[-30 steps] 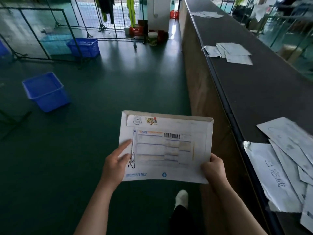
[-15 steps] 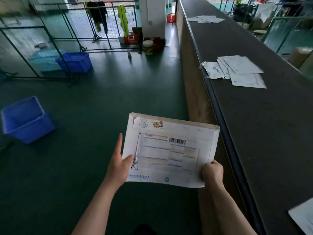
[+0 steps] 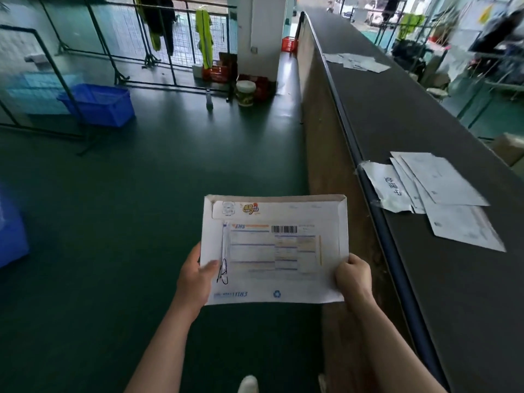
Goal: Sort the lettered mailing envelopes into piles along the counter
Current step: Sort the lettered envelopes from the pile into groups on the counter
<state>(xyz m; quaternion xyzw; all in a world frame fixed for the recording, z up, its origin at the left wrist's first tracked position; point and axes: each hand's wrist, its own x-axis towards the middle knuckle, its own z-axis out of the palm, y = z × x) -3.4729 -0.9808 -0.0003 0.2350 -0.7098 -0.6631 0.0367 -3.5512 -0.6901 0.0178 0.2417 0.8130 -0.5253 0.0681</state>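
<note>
Envelope [image 3: 279, 248] marked A held flat over the floor | left hand [image 3: 195, 275] pinches its left edge, thumb on top | right hand [image 3: 354, 276] grips its lower right corner | bench [image 3: 425, 114] just right of right hand | pile of envelopes [image 3: 436, 194] on the bench, ahead-right of right hand

A white envelope [image 3: 279, 251] is held flat and face up over the green floor, just left of the counter [image 3: 442, 279]. It carries a printed EMS waybill with a barcode, a sticker at the top left and a handwritten black "A" near its lower left corner. On the counter's near edge, ahead to the right, lies a pile [image 3: 436, 194] of white envelopes, fanned and overlapping, beside a taped paper label with dark handwriting. Farther along the counter sits another pile [image 3: 358, 62], small and blurred.
</note>
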